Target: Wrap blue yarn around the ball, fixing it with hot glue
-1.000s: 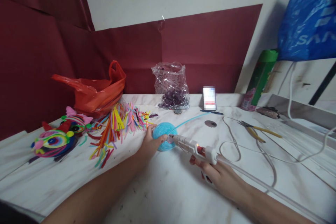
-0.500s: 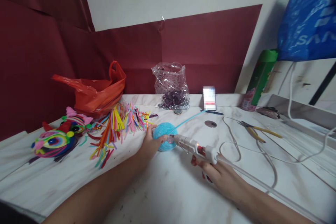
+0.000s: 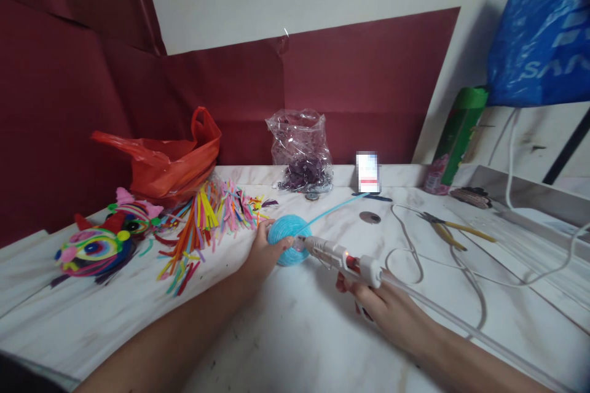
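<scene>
My left hand (image 3: 266, 250) grips the left side of a light-blue ball of yarn (image 3: 288, 233) on the marbled table, its thumb across the front. From the ball, a blue strand (image 3: 334, 204) runs up and right toward the phone. My right hand (image 3: 369, 298) is wrapped round the handle of a white hot glue gun (image 3: 338, 252), fingers at its trigger. The nozzle points left at the ball's right side, by a small shiny pale patch. Whether the tip touches the yarn, I cannot tell. A long clear glue stick (image 3: 452, 313) sticks out of the gun's back.
Colourful animal-like craft pieces (image 3: 99, 249) and bundled pipe cleaners (image 3: 198, 221) lie left, by a red plastic bag (image 3: 173, 163). Behind are a clear bag (image 3: 302, 153) and a phone (image 3: 367, 173). At right lie pliers (image 3: 454, 230), a white cord (image 3: 415, 258), and a green can (image 3: 461, 135).
</scene>
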